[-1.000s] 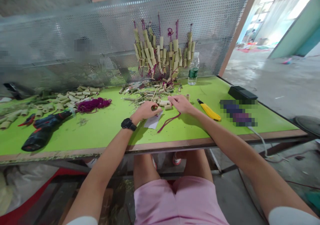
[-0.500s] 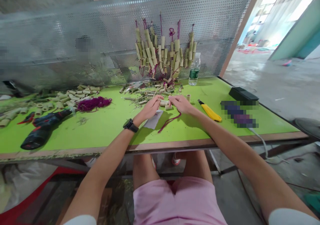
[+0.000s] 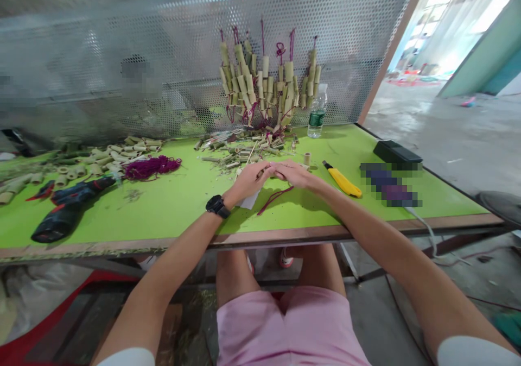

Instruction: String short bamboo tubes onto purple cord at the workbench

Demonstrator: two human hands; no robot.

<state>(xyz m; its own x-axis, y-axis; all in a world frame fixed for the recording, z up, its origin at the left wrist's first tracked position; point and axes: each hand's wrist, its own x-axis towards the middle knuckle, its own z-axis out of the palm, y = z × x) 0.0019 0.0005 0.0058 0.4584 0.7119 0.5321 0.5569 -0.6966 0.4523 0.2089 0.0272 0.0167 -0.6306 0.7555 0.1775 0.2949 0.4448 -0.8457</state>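
Note:
My left hand (image 3: 250, 180) and my right hand (image 3: 295, 175) meet over the green tabletop, fingertips touching. Their fingers are closed around short bamboo tubes, which they mostly cover. From under my right hand trails a doubled purple cord (image 3: 275, 199). A scrap of white paper (image 3: 249, 201) lies partly beneath my left wrist. A thin bamboo stick (image 3: 252, 152) pokes up just beyond my left hand. One bamboo tube (image 3: 307, 158) stands upright past my right hand.
Strung bamboo pieces (image 3: 246, 81) hang on the perforated metal panel (image 3: 171, 67), with loose bamboo tubes (image 3: 238, 151) below. A water bottle (image 3: 316, 117), yellow utility knife (image 3: 344, 182) and black box (image 3: 396, 153) are rightward. Leftward lie purple yarn (image 3: 150, 168) and a power drill (image 3: 69, 208).
My left hand has moved right and the two hands have closed together. The bamboo tubes that showed between them are now mostly covered.

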